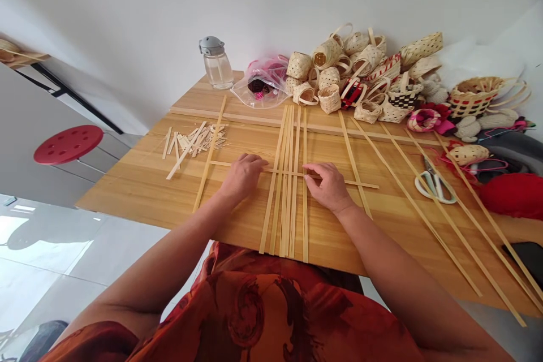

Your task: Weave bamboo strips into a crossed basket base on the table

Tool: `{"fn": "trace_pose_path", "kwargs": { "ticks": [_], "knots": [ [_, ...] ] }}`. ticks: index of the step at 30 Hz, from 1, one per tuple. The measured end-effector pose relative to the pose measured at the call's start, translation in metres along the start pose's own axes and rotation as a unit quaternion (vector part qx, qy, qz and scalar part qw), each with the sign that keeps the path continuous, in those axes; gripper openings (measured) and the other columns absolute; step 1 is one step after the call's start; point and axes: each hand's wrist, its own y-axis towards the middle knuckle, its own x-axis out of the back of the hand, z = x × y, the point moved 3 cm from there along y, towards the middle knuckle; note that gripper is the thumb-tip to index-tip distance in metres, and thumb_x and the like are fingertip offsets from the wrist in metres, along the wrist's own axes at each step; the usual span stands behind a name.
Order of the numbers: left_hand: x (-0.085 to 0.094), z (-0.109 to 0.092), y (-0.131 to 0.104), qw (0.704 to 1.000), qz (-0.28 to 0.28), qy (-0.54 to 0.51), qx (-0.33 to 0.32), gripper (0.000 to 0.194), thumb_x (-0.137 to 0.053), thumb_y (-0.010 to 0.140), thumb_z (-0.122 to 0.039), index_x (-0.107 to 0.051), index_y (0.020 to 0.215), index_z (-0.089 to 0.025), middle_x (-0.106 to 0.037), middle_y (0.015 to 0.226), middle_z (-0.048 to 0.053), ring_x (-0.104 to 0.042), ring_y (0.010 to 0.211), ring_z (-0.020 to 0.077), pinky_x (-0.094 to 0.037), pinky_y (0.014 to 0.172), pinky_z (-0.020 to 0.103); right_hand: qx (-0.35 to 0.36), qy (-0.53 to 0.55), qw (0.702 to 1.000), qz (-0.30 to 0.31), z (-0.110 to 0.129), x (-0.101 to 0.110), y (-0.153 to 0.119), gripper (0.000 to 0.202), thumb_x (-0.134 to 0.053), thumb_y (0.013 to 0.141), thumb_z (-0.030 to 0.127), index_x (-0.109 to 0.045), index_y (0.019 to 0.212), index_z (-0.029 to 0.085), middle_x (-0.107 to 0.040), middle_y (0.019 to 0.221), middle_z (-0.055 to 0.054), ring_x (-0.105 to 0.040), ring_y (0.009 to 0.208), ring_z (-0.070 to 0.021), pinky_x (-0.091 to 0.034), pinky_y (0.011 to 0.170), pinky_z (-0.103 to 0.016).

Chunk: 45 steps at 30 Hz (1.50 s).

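Observation:
Several long pale strips (278, 203) lie side by side down the middle of the wooden table, running away from me. One thin strip (367, 185) lies crosswise over or among them. My left hand (244, 176) rests on the crosswise strip left of the bundle, fingers together and pointing right. At the bundle's right edge, my right hand (326, 184) pinches near the crosswise strip and an upright strip (305, 215), thumb and forefinger close together. Another strip (207, 161) stands apart on the left, and more (407, 198) slant across the right side.
Short offcuts (197, 140) are piled at the left. A bottle (217, 65), a plastic bag (263, 85) and small woven baskets (331, 76) line the wall. White-handled scissors (435, 184) lie right, under strips. A red stool (68, 144) stands left of the table.

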Motion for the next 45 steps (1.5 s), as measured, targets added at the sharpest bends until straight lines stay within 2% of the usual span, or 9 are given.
{"fn": "trace_pose_path", "kwargs": {
  "ticks": [4, 10, 14, 22, 29, 36, 40, 43, 45],
  "knots": [
    [0.032, 0.032, -0.004, 0.995, -0.023, 0.046, 0.081, 0.031, -0.055, 0.089, -0.016, -0.071, 0.115, -0.02, -0.07, 0.113, 0.01, -0.06, 0.107, 0.0272, -0.047, 0.1, 0.043, 0.005, -0.005, 1.0, -0.007, -0.001, 0.0, 0.0, 0.023, -0.06, 0.086, 0.019, -0.071, 0.106, 0.022, -0.074, 0.099, -0.005, -0.064, 0.095, -0.0246, -0.053, 0.087, -0.046],
    [0.065, 0.085, -0.036, 0.971, -0.048, 0.115, 0.205, 0.043, -0.061, 0.085, -0.023, -0.063, 0.127, -0.019, -0.065, 0.12, 0.014, -0.058, 0.115, 0.0304, -0.042, 0.106, 0.045, 0.023, -0.014, 1.0, -0.013, -0.003, -0.002, 0.001, 0.022, -0.06, 0.085, 0.018, -0.071, 0.103, 0.022, -0.075, 0.096, -0.005, -0.066, 0.092, -0.0247, -0.053, 0.088, -0.046],
    [0.08, 0.112, -0.05, 0.945, -0.065, 0.164, 0.275, 0.043, -0.056, 0.085, -0.022, -0.063, 0.127, -0.017, -0.065, 0.118, 0.017, -0.058, 0.115, 0.0319, -0.041, 0.105, 0.045, 0.031, -0.016, 0.999, -0.015, -0.003, -0.002, 0.002, 0.021, -0.059, 0.085, 0.019, -0.071, 0.102, 0.022, -0.075, 0.096, -0.005, -0.067, 0.092, -0.025, -0.053, 0.088, -0.046],
    [0.089, 0.151, -0.057, 0.901, 0.018, 0.105, 0.422, 0.049, -0.058, 0.077, -0.018, -0.064, 0.126, -0.016, -0.073, 0.106, 0.012, -0.065, 0.103, 0.0299, -0.05, 0.09, 0.038, 0.015, -0.015, 1.0, -0.017, -0.003, -0.002, 0.002, 0.021, -0.059, 0.085, 0.02, -0.072, 0.101, 0.023, -0.075, 0.095, -0.005, -0.067, 0.092, -0.0253, -0.054, 0.087, -0.046],
    [0.089, 0.152, -0.058, 0.891, 0.03, 0.115, 0.437, 0.045, -0.056, 0.073, -0.014, -0.071, 0.116, -0.014, -0.075, 0.099, 0.013, -0.066, 0.101, 0.0313, -0.049, 0.089, 0.039, -0.002, -0.009, 1.0, -0.019, -0.004, -0.002, 0.001, 0.021, -0.059, 0.086, 0.023, -0.073, 0.102, 0.023, -0.075, 0.095, -0.006, -0.067, 0.09, -0.0247, -0.056, 0.082, -0.045],
    [0.115, 0.145, -0.065, 0.885, -0.004, 0.061, 0.462, 0.034, -0.061, 0.072, -0.024, -0.076, 0.102, -0.018, -0.073, 0.079, 0.006, -0.068, 0.078, 0.0257, -0.052, 0.077, 0.034, -0.007, -0.009, 1.0, -0.022, -0.005, -0.002, 0.001, 0.02, -0.06, 0.085, 0.024, -0.074, 0.1, 0.023, -0.075, 0.094, -0.006, -0.067, 0.089, -0.0248, -0.057, 0.081, -0.045],
    [0.114, 0.105, -0.056, 0.942, -0.09, 0.058, 0.318, 0.022, -0.059, 0.081, -0.028, -0.077, 0.092, -0.02, -0.073, 0.09, 0.004, -0.067, 0.08, 0.0208, -0.052, 0.079, 0.031, -0.009, -0.012, 1.0, -0.021, -0.005, -0.002, 0.002, 0.02, -0.06, 0.085, 0.024, -0.074, 0.1, 0.022, -0.075, 0.093, -0.006, -0.067, 0.088, -0.0243, -0.057, 0.081, -0.044],
    [0.085, 0.061, -0.049, 0.975, -0.135, 0.053, 0.166, 0.023, -0.054, 0.09, -0.025, -0.076, 0.094, -0.02, -0.071, 0.108, 0.006, -0.067, 0.094, 0.0193, -0.053, 0.084, 0.029, -0.011, -0.012, 1.0, -0.022, -0.006, -0.001, 0.002, 0.02, -0.06, 0.085, 0.024, -0.074, 0.1, 0.023, -0.075, 0.095, -0.006, -0.067, 0.09, -0.0249, -0.057, 0.081, -0.044],
    [0.06, 0.033, -0.046, 0.989, -0.113, 0.073, 0.068, 0.026, -0.05, 0.094, -0.019, -0.075, 0.099, -0.02, -0.072, 0.104, 0.007, -0.065, 0.096, 0.0203, -0.053, 0.088, 0.031, -0.018, -0.006, 1.0, -0.023, -0.008, -0.001, 0.001, 0.019, -0.06, 0.086, 0.025, -0.074, 0.1, 0.023, -0.075, 0.096, -0.007, -0.068, 0.09, -0.0251, -0.058, 0.08, -0.043]
  ]
}}
